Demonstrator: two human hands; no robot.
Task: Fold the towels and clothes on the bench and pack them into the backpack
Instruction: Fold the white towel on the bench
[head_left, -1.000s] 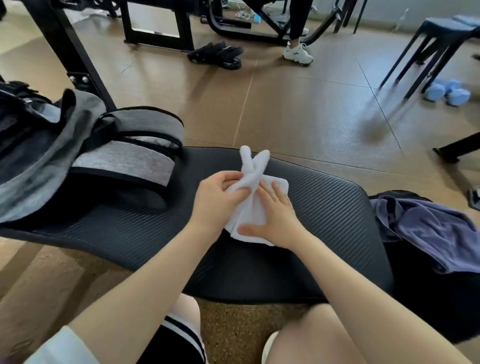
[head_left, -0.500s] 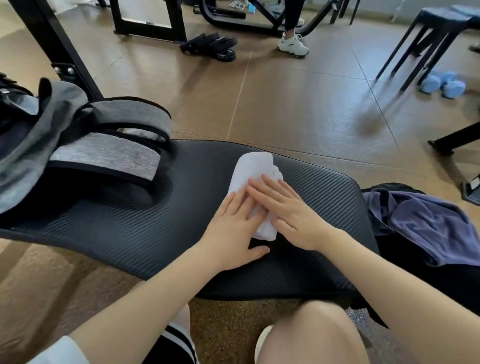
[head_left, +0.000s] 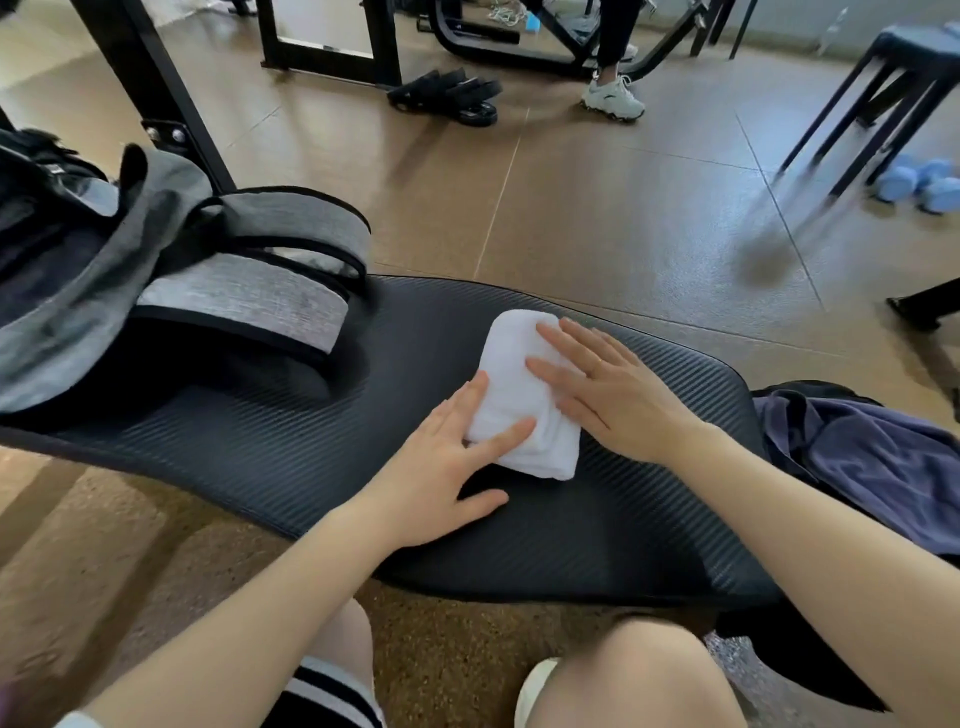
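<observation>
Both hands are laid flat, fingers spread, on a folded white towel (head_left: 519, 395) at the middle of the tabletop (head_left: 249, 441); nothing is gripped. The left hand (head_left: 441, 467) is pressed on the towel's near left corner, its thumb resting on the ribbed pad. The right hand (head_left: 608, 395) is spread over the towel's right side. A grey backpack (head_left: 104, 280) is seen lying at the left end, straps toward the towel. Purple clothes (head_left: 872, 467) are heaped at the right end, apart from the towel.
</observation>
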